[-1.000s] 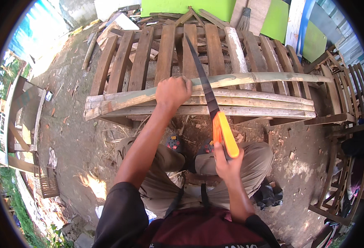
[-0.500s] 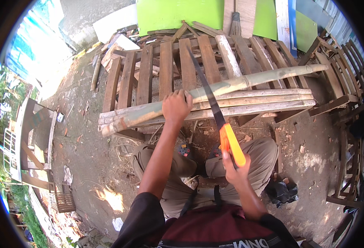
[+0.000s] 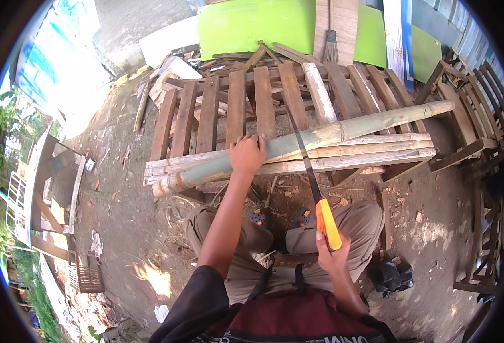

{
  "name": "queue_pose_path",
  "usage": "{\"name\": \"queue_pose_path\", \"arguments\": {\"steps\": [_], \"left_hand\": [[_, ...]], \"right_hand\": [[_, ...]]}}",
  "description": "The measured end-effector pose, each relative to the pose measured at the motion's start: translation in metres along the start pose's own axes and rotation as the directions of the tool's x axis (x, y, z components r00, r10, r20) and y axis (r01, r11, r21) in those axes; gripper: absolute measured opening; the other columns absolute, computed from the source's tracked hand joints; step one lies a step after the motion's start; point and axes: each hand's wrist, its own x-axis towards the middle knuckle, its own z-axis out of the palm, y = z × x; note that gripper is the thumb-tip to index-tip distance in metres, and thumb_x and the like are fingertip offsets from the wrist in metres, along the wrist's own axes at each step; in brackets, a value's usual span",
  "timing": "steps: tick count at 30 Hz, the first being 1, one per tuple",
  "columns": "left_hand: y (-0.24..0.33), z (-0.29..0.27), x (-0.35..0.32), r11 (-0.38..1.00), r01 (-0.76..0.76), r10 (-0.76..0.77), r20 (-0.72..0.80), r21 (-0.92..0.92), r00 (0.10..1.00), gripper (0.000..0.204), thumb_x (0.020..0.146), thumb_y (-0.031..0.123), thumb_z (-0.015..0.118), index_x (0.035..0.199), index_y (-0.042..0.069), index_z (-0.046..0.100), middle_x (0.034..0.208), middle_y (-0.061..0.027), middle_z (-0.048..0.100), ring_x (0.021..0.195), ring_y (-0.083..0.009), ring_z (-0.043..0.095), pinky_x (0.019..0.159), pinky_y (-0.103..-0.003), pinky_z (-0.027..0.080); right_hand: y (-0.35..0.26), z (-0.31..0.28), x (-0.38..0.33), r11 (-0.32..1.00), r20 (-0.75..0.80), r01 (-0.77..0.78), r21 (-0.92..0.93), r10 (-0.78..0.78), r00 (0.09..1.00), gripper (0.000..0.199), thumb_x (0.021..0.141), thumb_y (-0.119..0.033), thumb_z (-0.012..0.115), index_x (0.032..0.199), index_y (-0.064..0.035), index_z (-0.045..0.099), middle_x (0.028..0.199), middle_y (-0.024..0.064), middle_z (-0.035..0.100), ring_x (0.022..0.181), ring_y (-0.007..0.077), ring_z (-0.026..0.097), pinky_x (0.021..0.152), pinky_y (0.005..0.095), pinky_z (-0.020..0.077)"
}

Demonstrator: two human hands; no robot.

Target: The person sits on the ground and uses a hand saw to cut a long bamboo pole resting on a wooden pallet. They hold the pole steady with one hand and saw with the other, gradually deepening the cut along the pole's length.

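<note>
A thick grey-green bamboo pole slants across the near side of a slatted wooden bench, its right end farther from me. Beneath it lie several pale, weathered poles or strips along the bench's near edge. My left hand is closed over the bamboo pole, left of its middle. In my right hand, a handsaw is held by its yellow-orange handle above my right thigh. The dark blade crosses the pole to the right of my left hand, its tip pointing away over the slats. Whether its teeth bite into the pole, I cannot tell.
Scrap wood is heaped behind the bench, below green panels. A broom leans at the back. Slatted wooden frames stand at the right. A black plastic bag lies on the ground beside my right leg.
The saw has been drawn back toward me, with my right hand lower in the view. The bamboo pole looks rolled, showing a greener side under my left hand, which is still on it.
</note>
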Motion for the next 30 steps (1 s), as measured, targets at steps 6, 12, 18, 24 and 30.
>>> {"name": "queue_pose_path", "arguments": {"steps": [6,12,18,24,30], "left_hand": [[0.000,0.007,0.005,0.996,0.083,-0.085,0.062,0.033,0.994,0.044,0.097,0.036,0.044,0.092,0.002,0.072,0.100,-0.0201,0.074,0.104,-0.0362,0.067,0.094,-0.053,0.046],[-0.001,0.003,0.016,0.984,0.101,-0.132,0.227,0.144,0.965,0.052,0.094,0.038,0.041,0.095,-0.001,0.074,0.099,-0.0234,0.073,0.105,-0.0365,0.067,0.101,-0.054,0.041],[0.001,0.000,0.011,0.975,0.148,-0.186,0.244,0.167,0.952,0.053,0.093,0.038,0.042,0.091,-0.002,0.077,0.095,-0.0240,0.074,0.100,-0.0364,0.069,0.104,-0.055,0.038],[0.011,-0.002,0.012,0.984,0.133,-0.156,0.210,0.118,0.965,0.054,0.093,0.036,0.041,0.083,-0.005,0.075,0.088,-0.0273,0.072,0.088,-0.0410,0.071,0.103,-0.053,0.040],[0.007,0.001,0.018,0.983,0.105,-0.130,0.166,0.149,0.977,0.050,0.092,0.036,0.046,0.082,-0.002,0.077,0.085,-0.0252,0.073,0.086,-0.0380,0.072,0.103,-0.054,0.039]], "right_hand": [[-0.004,0.018,0.007,0.995,0.087,-0.089,0.036,0.086,0.993,0.012,0.090,-0.008,0.069,0.092,0.0035,0.068,0.069,0.0116,0.065,0.059,0.0157,0.064,0.056,0.0315,0.0500],[-0.005,0.020,0.000,0.993,0.126,-0.116,0.011,0.113,0.986,0.012,0.091,-0.009,0.068,0.090,0.0032,0.066,0.066,0.0104,0.063,0.057,0.0147,0.062,0.055,0.0310,0.0486],[0.006,-0.015,-0.067,0.984,0.199,-0.096,-0.153,0.126,0.972,0.011,0.091,-0.006,0.065,0.086,0.0039,0.063,0.062,0.0105,0.057,0.051,0.0189,0.057,0.050,0.0332,0.0447],[0.000,0.025,-0.010,0.999,-0.009,-0.019,-0.029,0.019,1.000,0.018,0.092,-0.008,0.065,0.078,0.0027,0.061,0.059,0.0085,0.055,0.050,0.0143,0.054,0.050,0.0328,0.0433],[-0.017,0.093,0.121,0.983,0.016,-0.175,0.049,0.174,0.985,0.022,0.093,-0.017,0.066,0.083,0.0027,0.065,0.060,0.0091,0.059,0.055,0.0113,0.054,0.054,0.0335,0.0448]]}}
